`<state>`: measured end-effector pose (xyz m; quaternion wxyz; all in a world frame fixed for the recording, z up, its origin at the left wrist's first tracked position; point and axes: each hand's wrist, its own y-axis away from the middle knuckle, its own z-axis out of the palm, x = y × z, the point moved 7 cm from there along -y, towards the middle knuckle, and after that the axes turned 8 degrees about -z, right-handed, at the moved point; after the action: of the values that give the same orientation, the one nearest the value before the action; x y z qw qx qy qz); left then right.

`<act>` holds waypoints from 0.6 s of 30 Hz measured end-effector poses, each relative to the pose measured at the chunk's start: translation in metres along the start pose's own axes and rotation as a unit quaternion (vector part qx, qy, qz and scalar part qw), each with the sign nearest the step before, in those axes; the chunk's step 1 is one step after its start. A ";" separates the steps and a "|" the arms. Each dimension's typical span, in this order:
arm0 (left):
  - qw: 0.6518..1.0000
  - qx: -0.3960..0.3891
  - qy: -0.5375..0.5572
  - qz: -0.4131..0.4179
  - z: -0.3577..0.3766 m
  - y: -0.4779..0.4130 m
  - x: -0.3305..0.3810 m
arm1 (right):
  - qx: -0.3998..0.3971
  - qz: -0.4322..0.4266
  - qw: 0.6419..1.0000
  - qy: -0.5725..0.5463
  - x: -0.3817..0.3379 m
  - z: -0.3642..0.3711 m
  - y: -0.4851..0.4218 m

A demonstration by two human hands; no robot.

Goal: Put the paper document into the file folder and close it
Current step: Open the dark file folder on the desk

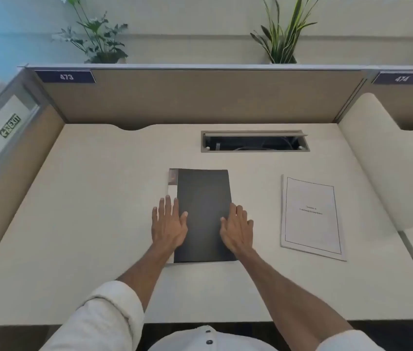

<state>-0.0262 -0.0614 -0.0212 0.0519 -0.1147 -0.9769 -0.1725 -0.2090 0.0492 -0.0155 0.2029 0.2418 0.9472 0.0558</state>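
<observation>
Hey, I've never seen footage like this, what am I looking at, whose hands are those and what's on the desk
There is one picture, taken by a camera worn on a person's head, looking down at their own bare hands. No machine is involved. The left hand and right hand lie flat, fingers spread, on a closed dark file folder at the middle of a pale cubicle desk. Neither hand grips anything. To the right of the folder lies a paper document, still outside it. Behind them is a cable box set into the desk.
</observation>
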 end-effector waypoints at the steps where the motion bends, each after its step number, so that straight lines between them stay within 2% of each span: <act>1: 1.000 -0.003 -0.010 -0.011 0.002 -0.001 -0.005 | 0.007 0.020 1.000 -0.011 0.001 -0.001 0.002; 3: 0.999 -0.014 0.000 -0.030 0.003 -0.002 -0.013 | 0.026 0.056 0.998 -0.030 0.006 0.001 0.004; 8: 0.998 -0.030 0.008 -0.053 0.010 0.001 -0.018 | 0.013 0.123 0.991 -0.045 0.012 0.010 0.007; 14: 0.996 -0.027 0.056 -0.068 0.011 0.000 -0.019 | 0.004 0.151 0.987 -0.058 0.013 0.019 0.009; 18: 0.993 -0.032 0.084 -0.078 0.015 -0.002 -0.020 | -0.006 0.169 0.979 -0.110 0.016 0.023 0.006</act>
<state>-0.0080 -0.0622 -0.0385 0.1164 -0.0246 -0.9691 -0.2159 -0.2099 0.0621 -0.0411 0.2945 0.4022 0.8642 0.0680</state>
